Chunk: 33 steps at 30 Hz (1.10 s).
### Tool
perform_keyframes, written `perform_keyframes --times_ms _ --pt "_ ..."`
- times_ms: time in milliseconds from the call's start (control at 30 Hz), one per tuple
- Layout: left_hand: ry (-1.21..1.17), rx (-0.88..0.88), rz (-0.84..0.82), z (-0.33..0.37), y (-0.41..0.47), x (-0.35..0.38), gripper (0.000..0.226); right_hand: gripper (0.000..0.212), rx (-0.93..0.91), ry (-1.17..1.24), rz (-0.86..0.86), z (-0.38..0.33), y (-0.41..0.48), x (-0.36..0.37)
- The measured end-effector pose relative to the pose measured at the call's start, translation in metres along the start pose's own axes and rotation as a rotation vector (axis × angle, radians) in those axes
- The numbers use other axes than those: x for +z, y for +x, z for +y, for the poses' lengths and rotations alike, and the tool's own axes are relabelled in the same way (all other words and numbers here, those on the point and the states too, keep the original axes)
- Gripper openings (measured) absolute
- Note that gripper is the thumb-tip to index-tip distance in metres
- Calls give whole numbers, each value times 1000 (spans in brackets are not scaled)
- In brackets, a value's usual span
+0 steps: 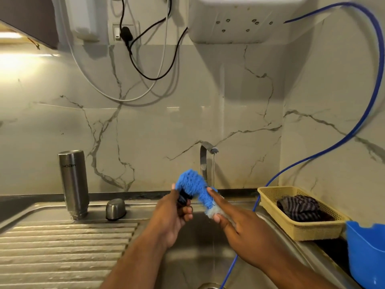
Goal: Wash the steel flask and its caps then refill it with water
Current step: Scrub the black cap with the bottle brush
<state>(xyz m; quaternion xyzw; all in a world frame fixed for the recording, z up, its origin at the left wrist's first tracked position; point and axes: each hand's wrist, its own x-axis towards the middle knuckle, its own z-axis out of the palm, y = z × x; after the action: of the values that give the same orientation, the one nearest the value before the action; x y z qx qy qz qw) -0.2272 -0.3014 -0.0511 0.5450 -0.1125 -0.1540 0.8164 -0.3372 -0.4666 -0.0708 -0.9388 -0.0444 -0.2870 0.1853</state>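
Note:
The steel flask [74,184] stands upside down on the drainboard at the left. A steel outer cap [115,209] lies beside it, to its right. Over the sink basin, my left hand [175,215] grips a small black cap [183,198], mostly hidden by the fingers. My right hand [235,222] holds a blue-and-white scrubber [195,188] that bends over the black cap, with its index finger stretched along the scrubber. A thin stream of water runs from the tap [208,155] just behind both hands.
The ribbed steel drainboard [62,247] fills the lower left. A yellow basket [300,230] holding a striped cloth sits right of the sink, next to a blue tub [366,253]. A blue hose [370,101] loops down the wall into the basin.

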Motion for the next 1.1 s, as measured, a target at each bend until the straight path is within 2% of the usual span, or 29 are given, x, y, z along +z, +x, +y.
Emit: perform_keyframes --times_ms 167,300,400,467,533,600,633,700,767,800,833,933,967,1033,1100 --pt "258 155 -93 -27 -2 19 24 61 101 11 96 2 7 3" --pt "83 201 66 -20 4 13 18 60 98 10 9 1 2 2" --pt "28 185 67 -16 4 3 17 60 107 2 -33 0 1 5" --pt "300 292 54 -26 2 8 17 60 142 18 11 7 7 9" --pt "719 406 -22 -39 -1 16 32 62 165 20 48 18 10 9" --pt "919 480 -119 -44 -2 22 45 63 200 48 49 28 9 7" --pt "939 520 -118 -43 -1 22 48 62 222 72 43 31 8 5" --pt "910 579 19 -34 3 15 48 59 246 100 13 33 5 2" --pt "823 567 180 -22 8 5 45 57 236 101 -25 31 4 3" --pt "807 558 198 -19 10 -1 44 57 228 95 -37 30 5 5" --pt "833 558 147 -18 10 -3 45 57 217 87 -37 29 6 7" --pt "1062 596 -188 -31 3 6 52 59 231 91 9 31 10 11" --pt "1097 618 -247 -35 0 11 53 59 255 104 26 32 11 11" --pt "1041 644 -219 -36 3 13 54 57 284 129 35 33 9 8" --pt "1014 699 -36 -30 13 3 52 56 258 129 -4 29 6 7"
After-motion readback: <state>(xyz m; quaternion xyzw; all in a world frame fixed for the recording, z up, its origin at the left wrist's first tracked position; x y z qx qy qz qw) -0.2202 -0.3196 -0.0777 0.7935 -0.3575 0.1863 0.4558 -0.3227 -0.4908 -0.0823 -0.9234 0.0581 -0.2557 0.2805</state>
